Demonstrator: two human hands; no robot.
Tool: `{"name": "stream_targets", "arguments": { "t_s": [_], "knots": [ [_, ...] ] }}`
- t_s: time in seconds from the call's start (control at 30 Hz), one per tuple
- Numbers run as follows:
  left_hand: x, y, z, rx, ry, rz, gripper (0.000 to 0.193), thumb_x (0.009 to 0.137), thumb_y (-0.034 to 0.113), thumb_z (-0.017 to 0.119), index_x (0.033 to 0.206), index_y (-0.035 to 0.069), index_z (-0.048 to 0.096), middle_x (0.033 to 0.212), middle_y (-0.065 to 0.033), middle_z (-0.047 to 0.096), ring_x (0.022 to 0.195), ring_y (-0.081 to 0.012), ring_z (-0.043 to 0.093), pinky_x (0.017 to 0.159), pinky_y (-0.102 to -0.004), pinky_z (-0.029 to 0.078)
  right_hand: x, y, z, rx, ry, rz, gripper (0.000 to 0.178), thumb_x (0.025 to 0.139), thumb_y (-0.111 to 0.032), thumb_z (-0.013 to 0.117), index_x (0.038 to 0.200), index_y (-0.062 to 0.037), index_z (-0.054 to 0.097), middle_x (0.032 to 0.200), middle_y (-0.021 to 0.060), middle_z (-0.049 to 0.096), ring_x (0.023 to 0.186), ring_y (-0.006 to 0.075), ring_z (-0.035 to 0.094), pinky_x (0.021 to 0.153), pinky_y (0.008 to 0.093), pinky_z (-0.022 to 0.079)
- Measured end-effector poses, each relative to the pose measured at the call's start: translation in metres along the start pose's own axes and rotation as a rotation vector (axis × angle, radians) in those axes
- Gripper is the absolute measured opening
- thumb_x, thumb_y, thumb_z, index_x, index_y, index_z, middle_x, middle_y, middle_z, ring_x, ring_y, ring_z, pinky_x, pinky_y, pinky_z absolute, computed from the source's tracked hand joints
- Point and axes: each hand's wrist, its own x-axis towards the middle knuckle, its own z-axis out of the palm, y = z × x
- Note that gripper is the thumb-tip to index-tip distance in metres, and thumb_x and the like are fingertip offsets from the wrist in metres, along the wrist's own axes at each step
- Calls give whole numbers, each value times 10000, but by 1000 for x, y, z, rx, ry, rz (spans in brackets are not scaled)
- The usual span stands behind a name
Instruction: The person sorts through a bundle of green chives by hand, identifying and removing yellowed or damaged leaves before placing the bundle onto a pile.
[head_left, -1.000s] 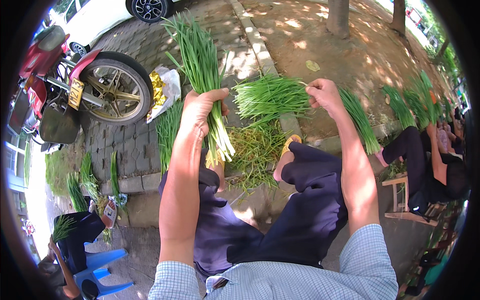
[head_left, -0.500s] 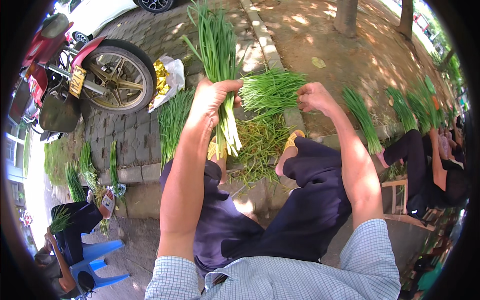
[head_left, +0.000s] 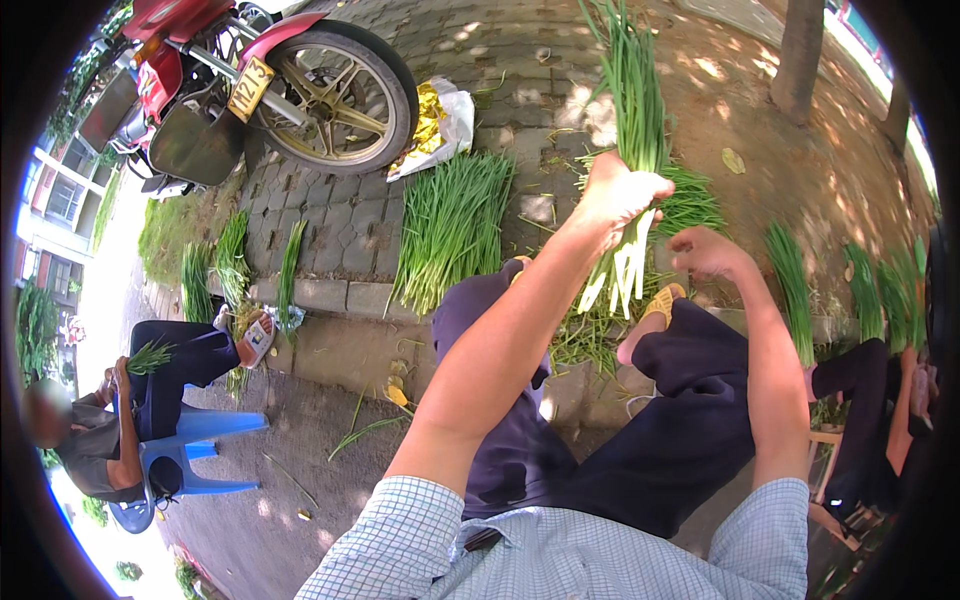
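My left hand (head_left: 622, 200) is wrapped around an upright bunch of garlic chives (head_left: 632, 100), leaves up, pale cut ends below the fist. To its right, my right hand (head_left: 712, 252) hovers with its fingers curled together; whatever they may pinch is too small to make out. Behind both hands lies a loose heap of green chives (head_left: 695, 205), partly covered by the held bunch. Yellowish-green trimmings (head_left: 590, 342) are scattered on the ground between my feet. A wide sheaf of chives (head_left: 455, 230) rests on the paving to the left, against the kerb.
A red motorcycle (head_left: 330, 95) stands at the far left, beside a gold-and-white wrapper (head_left: 440, 125). Smaller chive bunches (head_left: 230, 260) lie along the kerb near a person on a blue stool (head_left: 195, 450). More bunches (head_left: 790, 290) and a seated person are at the right. A tree trunk (head_left: 798, 60) rises behind.
The view has swung left, so the scene sits further right. My right hand has come away from the chive heap toward me. My left hand keeps its bunch, now in front of the heap.
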Motion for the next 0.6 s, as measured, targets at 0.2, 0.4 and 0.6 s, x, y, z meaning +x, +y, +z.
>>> {"name": "stream_targets", "arguments": {
  "t_s": [0.2, 0.4, 0.6],
  "knots": [
    [7, -3, 6, -73, -48, 82, 133, 723, 10, 686, 791, -29, 578, 656, -92, 583, 499, -161, 570, 420, -284, 474, -43, -50, -12, 670, -147, -271, 461, 875, -323, 610, 1196, -1, 533, 1095, 110, 622, 968, 196, 624, 694, 321, 547],
    [20, -4, -2, -135, -47, 188, 217, 690, 99, 748, 832, 18, 605, 665, -69, 599, 534, -165, 584, 473, -301, 501, -56, -75, -4, 711, -193, -427, 417, 906, -293, 575, 1217, -18, 529, 1089, 102, 638, 944, 173, 639, 700, 282, 556],
    [14, 20, -5, -133, -82, 38, 247, 727, 89, 757, 881, 29, 574, 685, -50, 584, 532, -162, 580, 488, -301, 507, -70, -103, 7, 505, -31, -306, 354, 835, -316, 656, 1075, -59, 615, 898, -3, 626, 777, 81, 575, 644, 251, 501]
  ]
}}
